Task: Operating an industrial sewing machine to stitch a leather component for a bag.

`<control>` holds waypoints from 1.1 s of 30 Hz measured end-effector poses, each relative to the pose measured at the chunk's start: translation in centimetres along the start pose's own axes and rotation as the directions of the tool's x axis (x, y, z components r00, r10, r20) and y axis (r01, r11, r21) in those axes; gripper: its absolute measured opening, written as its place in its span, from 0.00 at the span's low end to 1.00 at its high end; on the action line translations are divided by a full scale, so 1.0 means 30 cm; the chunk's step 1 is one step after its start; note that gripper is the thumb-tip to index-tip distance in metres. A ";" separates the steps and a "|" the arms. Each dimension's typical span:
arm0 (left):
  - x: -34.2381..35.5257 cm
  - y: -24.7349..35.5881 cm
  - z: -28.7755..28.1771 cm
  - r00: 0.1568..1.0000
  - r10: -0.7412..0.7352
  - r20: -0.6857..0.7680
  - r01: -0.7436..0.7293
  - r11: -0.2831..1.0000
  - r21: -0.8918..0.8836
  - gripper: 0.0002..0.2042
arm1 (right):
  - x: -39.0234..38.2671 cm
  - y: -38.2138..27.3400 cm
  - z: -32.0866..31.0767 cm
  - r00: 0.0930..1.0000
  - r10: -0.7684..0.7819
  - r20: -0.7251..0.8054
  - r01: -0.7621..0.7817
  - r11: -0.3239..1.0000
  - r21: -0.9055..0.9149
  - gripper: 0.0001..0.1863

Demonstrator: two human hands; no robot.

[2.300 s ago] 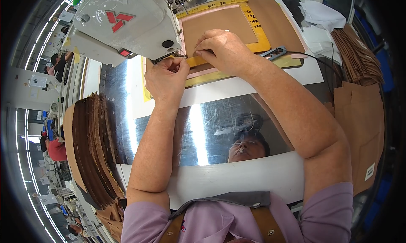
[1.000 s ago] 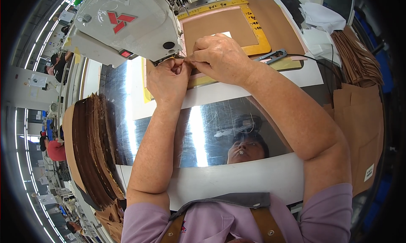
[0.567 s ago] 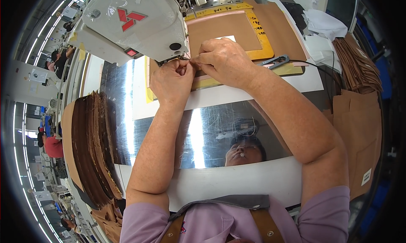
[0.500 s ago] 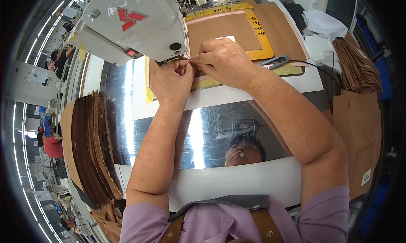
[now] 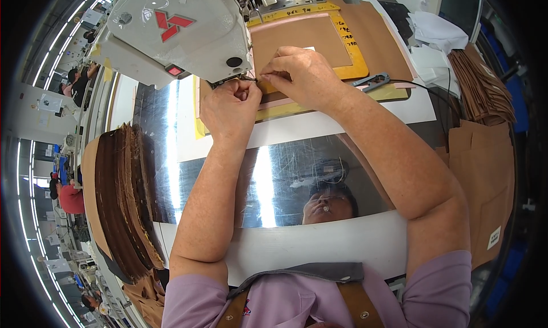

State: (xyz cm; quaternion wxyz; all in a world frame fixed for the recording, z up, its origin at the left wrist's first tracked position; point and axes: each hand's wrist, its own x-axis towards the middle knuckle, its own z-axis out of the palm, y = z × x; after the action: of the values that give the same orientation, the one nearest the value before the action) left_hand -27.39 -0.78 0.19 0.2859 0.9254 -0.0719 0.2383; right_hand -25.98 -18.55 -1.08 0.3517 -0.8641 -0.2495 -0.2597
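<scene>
Under the head of a white sewing machine (image 5: 188, 40), my left hand (image 5: 231, 108) is closed, fingertips pressed together close to the needle area. What it pinches, if anything, is too small to make out. Just to its right my right hand (image 5: 302, 77) is also closed, thumb and finger in a pinch over the yellow frame (image 5: 357, 63). Whatever lies between those fingertips cannot be made out. Within the frame lies a brown panel (image 5: 302, 34), with a small white patch partly behind my right hand. Thread snips (image 5: 374, 82) with grey handles rest on the frame's right corner.
A stack of dark brown pieces (image 5: 123, 197) stands at the left. On the right are folded brown pieces (image 5: 482, 88), larger brown panels (image 5: 479, 185) and white cloth (image 5: 439, 31). A black cable (image 5: 422, 88) runs beside the snips. A shiny metal plate (image 5: 291, 174) covers the near table.
My right hand has drawn slightly up and away from the left, so a small gap shows between their fingertips. My left hand stays nearly in place.
</scene>
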 end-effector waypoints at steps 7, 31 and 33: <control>0.000 0.006 -0.003 1.000 -0.024 0.017 0.024 1.000 -0.017 0.07 | 0.042 -0.014 -0.013 0.968 0.208 0.143 -0.213 0.977 0.017 0.09; 0.004 0.008 0.003 0.996 -0.063 0.055 0.068 0.994 -0.091 0.08 | 0.117 0.053 0.007 0.957 0.038 0.288 -0.093 0.979 0.180 0.09; 0.004 0.004 0.005 0.997 -0.053 0.057 0.058 0.994 -0.092 0.08 | 0.116 0.055 0.009 0.961 0.023 0.277 -0.079 0.978 0.191 0.08</control>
State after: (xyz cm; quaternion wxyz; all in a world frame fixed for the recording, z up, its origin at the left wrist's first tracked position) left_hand -27.25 -0.97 0.21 0.3335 0.9187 -0.0649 0.2014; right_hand -22.33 -18.53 0.13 0.4056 -0.8580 -0.2980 -0.1024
